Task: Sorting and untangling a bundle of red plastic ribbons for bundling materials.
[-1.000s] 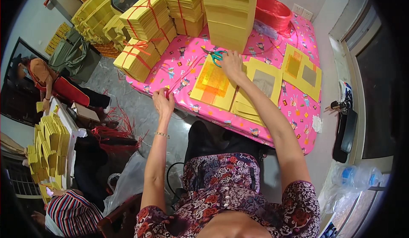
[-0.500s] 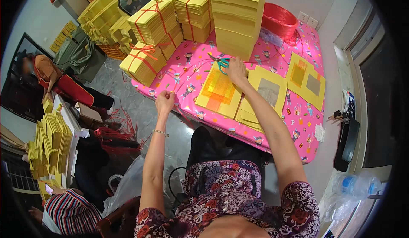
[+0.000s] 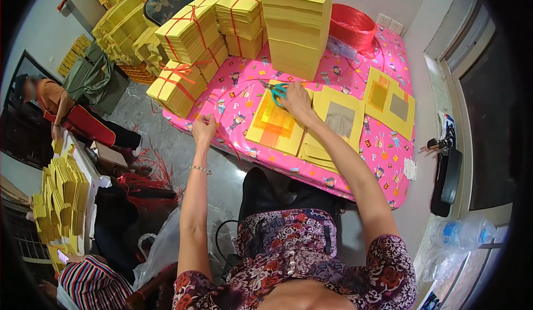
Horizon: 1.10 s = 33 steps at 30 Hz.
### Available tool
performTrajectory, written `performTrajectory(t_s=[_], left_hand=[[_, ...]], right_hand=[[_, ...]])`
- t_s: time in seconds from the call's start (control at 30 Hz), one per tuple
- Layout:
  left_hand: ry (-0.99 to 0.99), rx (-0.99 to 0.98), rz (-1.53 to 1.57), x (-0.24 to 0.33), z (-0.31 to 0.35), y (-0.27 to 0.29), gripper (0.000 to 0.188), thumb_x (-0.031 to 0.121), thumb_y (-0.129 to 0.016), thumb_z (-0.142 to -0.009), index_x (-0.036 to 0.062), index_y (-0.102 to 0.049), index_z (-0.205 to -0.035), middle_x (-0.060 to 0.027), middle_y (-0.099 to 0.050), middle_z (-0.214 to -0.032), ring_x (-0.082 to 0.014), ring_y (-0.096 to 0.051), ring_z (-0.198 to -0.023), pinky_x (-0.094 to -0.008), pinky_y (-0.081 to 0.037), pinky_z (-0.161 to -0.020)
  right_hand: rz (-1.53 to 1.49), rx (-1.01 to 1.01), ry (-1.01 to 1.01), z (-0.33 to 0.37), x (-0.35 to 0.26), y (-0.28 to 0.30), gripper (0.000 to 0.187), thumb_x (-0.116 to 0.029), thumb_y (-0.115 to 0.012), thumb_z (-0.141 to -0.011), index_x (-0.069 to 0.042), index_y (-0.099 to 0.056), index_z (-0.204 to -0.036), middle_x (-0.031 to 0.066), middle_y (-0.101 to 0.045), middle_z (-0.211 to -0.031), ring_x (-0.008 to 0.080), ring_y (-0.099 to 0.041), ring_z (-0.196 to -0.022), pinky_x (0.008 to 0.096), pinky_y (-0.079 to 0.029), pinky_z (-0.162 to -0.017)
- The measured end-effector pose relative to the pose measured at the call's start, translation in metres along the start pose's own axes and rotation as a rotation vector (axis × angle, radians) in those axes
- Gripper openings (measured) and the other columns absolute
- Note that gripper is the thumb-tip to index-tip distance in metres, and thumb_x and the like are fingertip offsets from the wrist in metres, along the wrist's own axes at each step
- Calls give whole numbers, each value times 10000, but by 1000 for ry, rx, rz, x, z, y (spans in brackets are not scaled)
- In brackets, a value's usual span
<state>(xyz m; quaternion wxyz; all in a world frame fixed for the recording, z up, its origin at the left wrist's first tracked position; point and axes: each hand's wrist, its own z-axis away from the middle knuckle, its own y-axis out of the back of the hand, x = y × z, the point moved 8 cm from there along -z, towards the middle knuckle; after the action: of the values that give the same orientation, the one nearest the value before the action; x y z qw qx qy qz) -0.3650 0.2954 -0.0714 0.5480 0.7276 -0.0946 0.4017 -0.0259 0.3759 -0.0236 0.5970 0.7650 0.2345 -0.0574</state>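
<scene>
Head view: our left hand (image 3: 205,124), fingers looser a second ago, now pinches, apparently on red ribbon (image 3: 235,152), so that looks better controlled; our right hand (image 3: 297,100) grips scissors (image 3: 277,92) over the yellow sheet's (image 3: 272,122) far end.

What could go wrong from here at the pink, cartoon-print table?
Two risks. The tall, rectangular yellow paper stack shows no red tie on its visible sides and stands just beyond the right hand; a knock might topple it. The metal scissors with teal loop handles, in that hand, sit at the far edge of the flat, orange-printed yellow paper sheet, so the blades could nick it.
</scene>
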Motion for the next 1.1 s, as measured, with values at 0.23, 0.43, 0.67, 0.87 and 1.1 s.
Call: performTrajectory(t_s=[0.23,0.43,0.67,0.87,1.1], left_hand=[[3,-55,294,28,3,13,239,264,-624,-855,30,-587,-829,-81,-614,-614,-177,-590,-506,-308,-444,-459],[88,-358,867,90,37,40,161,233,-612,-903,79,-568,-886,13,-528,-580,-71,-458,-400,-213,-352,-357],[-18,-200,1171,141,32,104,161,241,-558,-944,89,-591,-990,44,-515,-640,-42,-431,-478,-173,-321,-418],[-55,-494,1558,149,38,130,175,242,-548,-953,101,-566,-1054,43,-524,-716,-58,-482,-592,-196,-391,-467],[51,-438,1582,110,40,139,209,214,-519,-967,90,-553,-1132,56,-527,-736,-60,-483,-631,-194,-391,-483]], right_hand=[[-207,151,165,42,-45,21,300,-187,-651,-801,3,-533,-1000,183,-526,-959,361,-555,-908,447,-471,-785],[-963,-88,391,109,-158,17,345,-264,-552,-915,-4,-507,-1137,188,-589,-1053,291,-605,-969,398,-468,-805],[-1056,-293,339,117,-185,56,257,-257,-558,-922,-29,-542,-1038,135,-619,-819,233,-632,-743,355,-480,-679],[-1064,-441,148,165,-142,90,228,-227,-519,-950,-12,-591,-937,106,-652,-895,193,-632,-826,314,-479,-742],[-704,-207,-43,244,-26,147,229,-192,-472,-967,-2,-592,-1012,156,-625,-957,293,-615,-901,341,-466,-788]])
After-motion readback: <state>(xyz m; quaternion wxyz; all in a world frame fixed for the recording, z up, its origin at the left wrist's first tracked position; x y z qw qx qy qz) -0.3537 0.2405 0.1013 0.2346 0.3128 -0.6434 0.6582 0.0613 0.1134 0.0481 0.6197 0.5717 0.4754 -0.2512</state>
